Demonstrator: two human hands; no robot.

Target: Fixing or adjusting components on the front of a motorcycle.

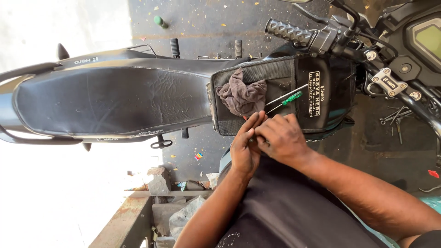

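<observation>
Both hands, left (244, 149) and right (281, 138), pinch something small, perhaps a screw, together; the green-handled screwdriver (285, 100) lies just beyond, nearer the right, shaft pointing toward them.

Head camera looks down, close, rolled sideways, over the motorcycle (138, 96).

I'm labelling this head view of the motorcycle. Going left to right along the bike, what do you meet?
Black seat → grey rag → green-handled screwdriver → handlebar grip → instrument display.
</observation>
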